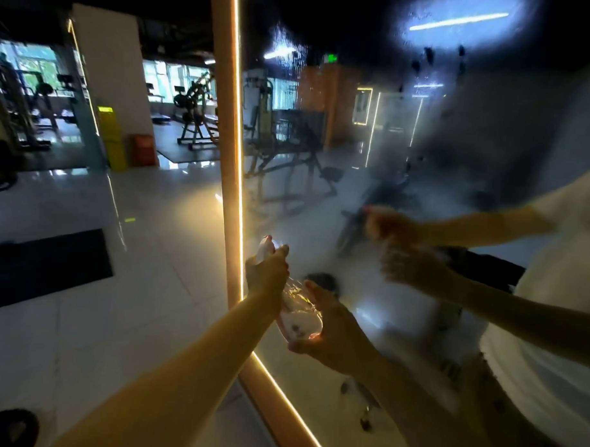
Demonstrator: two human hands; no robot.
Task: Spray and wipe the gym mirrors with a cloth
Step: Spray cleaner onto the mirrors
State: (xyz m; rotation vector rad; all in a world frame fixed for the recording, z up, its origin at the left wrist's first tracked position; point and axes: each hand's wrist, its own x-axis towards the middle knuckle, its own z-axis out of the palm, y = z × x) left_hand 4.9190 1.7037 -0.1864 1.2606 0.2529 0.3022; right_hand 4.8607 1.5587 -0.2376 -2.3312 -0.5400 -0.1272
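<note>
I hold a clear spray bottle tilted in front of the mirror. My left hand grips its neck just under the white nozzle. My right hand cups and grips the bottle's lower body. The nozzle sits close to the mirror's lit wooden frame. The glass looks misted across its middle and right, with droplets and dark runs near the top. My arms and white shirt show as a reflection at the right. No cloth is visible.
A glowing light strip runs down the frame and along its lower edge. Left of the frame are pale floor tiles, a black mat, gym machines and a yellow sign. A dark slipper sits at the bottom left.
</note>
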